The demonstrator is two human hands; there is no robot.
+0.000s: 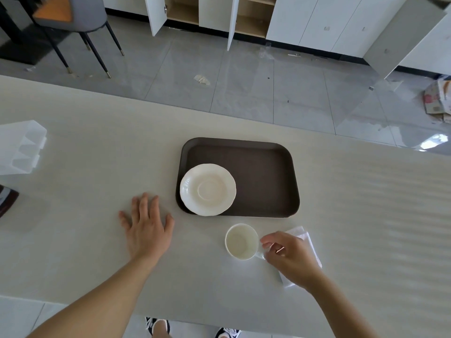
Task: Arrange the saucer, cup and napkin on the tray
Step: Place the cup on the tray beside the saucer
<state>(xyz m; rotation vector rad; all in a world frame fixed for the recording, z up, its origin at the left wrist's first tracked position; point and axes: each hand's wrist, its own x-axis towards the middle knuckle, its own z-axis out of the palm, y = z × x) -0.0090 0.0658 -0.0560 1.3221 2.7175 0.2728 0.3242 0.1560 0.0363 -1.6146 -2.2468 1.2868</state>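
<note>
A dark brown tray (263, 174) lies on the pale table. A white scalloped saucer (208, 189) rests in the tray's near left corner, its edge over the rim. A white cup (241, 241) stands upright on the table just in front of the tray. My right hand (288, 258) is at the cup's right side, with fingers curled by its handle. A white folded napkin (306, 242) lies under and behind that hand, partly hidden. My left hand (146, 225) rests flat on the table left of the tray, fingers spread, holding nothing.
A clear plastic container (20, 147) sits at the table's left edge, with a dark object (7, 201) below it. Beyond the table's far edge are a tiled floor, a chair (73, 18) and white cabinets (317, 18) with open doors.
</note>
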